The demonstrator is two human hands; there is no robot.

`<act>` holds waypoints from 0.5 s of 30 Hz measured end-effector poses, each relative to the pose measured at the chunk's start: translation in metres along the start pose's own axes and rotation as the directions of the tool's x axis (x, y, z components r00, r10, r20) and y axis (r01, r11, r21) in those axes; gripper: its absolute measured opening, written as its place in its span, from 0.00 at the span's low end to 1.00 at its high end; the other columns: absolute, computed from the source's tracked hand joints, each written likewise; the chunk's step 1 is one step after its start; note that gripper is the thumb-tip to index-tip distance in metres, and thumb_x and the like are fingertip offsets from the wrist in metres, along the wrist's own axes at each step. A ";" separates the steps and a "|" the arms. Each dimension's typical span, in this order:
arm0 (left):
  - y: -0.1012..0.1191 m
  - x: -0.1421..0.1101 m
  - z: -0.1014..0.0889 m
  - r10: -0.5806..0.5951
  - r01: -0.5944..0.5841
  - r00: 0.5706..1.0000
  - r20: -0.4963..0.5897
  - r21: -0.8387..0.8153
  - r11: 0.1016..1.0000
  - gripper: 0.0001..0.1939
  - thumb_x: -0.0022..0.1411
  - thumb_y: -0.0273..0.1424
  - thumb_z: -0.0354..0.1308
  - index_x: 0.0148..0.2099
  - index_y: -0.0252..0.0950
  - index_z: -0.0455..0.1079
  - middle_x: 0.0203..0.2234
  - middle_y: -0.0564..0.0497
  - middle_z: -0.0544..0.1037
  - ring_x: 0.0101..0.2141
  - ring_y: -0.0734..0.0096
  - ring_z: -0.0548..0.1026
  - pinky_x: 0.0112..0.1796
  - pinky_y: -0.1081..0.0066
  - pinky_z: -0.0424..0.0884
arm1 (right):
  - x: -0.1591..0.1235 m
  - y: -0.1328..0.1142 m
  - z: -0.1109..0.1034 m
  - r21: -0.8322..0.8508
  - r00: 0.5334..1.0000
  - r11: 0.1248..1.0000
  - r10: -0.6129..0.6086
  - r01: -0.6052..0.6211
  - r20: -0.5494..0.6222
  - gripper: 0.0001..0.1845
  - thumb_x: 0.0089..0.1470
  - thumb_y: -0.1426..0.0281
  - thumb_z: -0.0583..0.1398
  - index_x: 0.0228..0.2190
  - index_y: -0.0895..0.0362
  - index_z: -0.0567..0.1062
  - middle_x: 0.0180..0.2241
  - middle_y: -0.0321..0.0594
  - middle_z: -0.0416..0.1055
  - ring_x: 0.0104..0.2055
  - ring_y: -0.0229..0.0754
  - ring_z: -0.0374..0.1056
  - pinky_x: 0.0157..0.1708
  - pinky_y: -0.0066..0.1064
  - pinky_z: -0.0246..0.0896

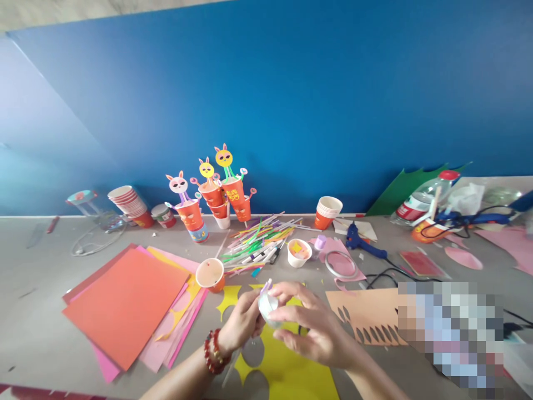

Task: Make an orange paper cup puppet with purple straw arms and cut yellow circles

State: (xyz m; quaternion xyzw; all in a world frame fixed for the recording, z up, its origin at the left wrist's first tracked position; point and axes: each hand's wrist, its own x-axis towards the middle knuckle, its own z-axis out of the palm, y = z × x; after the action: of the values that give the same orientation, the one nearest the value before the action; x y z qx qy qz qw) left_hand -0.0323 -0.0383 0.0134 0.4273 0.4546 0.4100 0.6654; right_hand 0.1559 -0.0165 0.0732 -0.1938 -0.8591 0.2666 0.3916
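Observation:
In the middle of the view my left hand, with a red bead bracelet on its wrist, is closed on a small white rounded piece. A short purple strip sticks up at its top. What exactly the piece is, I cannot make out. My right hand reaches in from the right, its fingers curved with the tips on the same piece. Beneath both hands lies a yellow sheet with round holes cut out. Just beyond them stand an open orange cup and a white cup of paper cutouts.
Orange and pink paper sheets lie at left. Cup figures with animal faces stand by the blue wall, near a heap of coloured sticks. At right are a blue glue gun with its cord, a bottle and a peach sheet.

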 end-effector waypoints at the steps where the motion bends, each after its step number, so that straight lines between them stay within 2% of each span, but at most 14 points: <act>1: 0.002 -0.001 0.001 0.017 -0.017 1.000 -0.003 0.009 1.000 0.27 0.59 0.58 0.53 0.32 0.36 0.61 0.13 0.64 0.55 0.13 0.84 0.50 0.14 0.78 0.48 | -0.004 0.001 0.003 0.018 0.999 0.999 0.034 -0.034 -0.033 0.12 0.59 0.69 0.62 0.46 0.51 0.74 0.52 0.45 0.69 0.47 0.43 0.70 0.46 0.33 0.69; 5: 0.009 -0.003 0.003 0.116 -0.115 0.993 -0.003 0.062 0.991 0.27 0.63 0.57 0.49 0.28 0.37 0.57 0.14 0.63 0.55 0.13 0.84 0.51 0.15 0.78 0.47 | -0.014 0.004 0.012 0.011 0.979 0.992 0.126 -0.126 -0.159 0.18 0.57 0.64 0.65 0.48 0.52 0.71 0.49 0.46 0.71 0.52 0.48 0.69 0.51 0.34 0.67; 9: 0.013 -0.005 0.004 0.200 -0.197 0.980 -0.009 0.130 0.972 0.26 0.66 0.54 0.47 0.29 0.36 0.59 0.15 0.62 0.55 0.15 0.83 0.51 0.16 0.77 0.47 | -0.016 0.002 0.017 -0.027 0.965 0.983 0.175 -0.184 -0.197 0.20 0.59 0.67 0.63 0.52 0.52 0.68 0.45 0.44 0.73 0.48 0.46 0.72 0.48 0.32 0.69; 12: 0.011 -0.005 0.003 0.221 -0.217 0.975 -0.017 0.126 0.968 0.25 0.67 0.53 0.47 0.28 0.37 0.57 0.15 0.62 0.55 0.15 0.83 0.51 0.16 0.77 0.47 | -0.016 0.002 0.017 -0.068 0.971 0.983 0.157 -0.172 -0.178 0.18 0.60 0.68 0.62 0.52 0.52 0.70 0.46 0.45 0.73 0.50 0.47 0.71 0.49 0.34 0.69; 15: 0.008 -0.004 0.002 0.205 -0.202 0.979 -0.020 0.104 0.974 0.26 0.66 0.53 0.48 0.27 0.38 0.55 0.14 0.62 0.55 0.15 0.84 0.51 0.16 0.77 0.46 | -0.013 0.004 0.014 -0.128 0.979 0.984 0.096 -0.120 -0.179 0.18 0.60 0.70 0.62 0.52 0.52 0.71 0.44 0.44 0.75 0.51 0.50 0.70 0.55 0.41 0.65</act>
State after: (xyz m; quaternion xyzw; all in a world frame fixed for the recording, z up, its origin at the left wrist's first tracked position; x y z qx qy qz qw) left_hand -0.0323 -0.0400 0.0223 0.4982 0.4389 0.4589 0.5903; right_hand 0.1534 -0.0248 0.0555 -0.2891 -0.8267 0.2097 0.4347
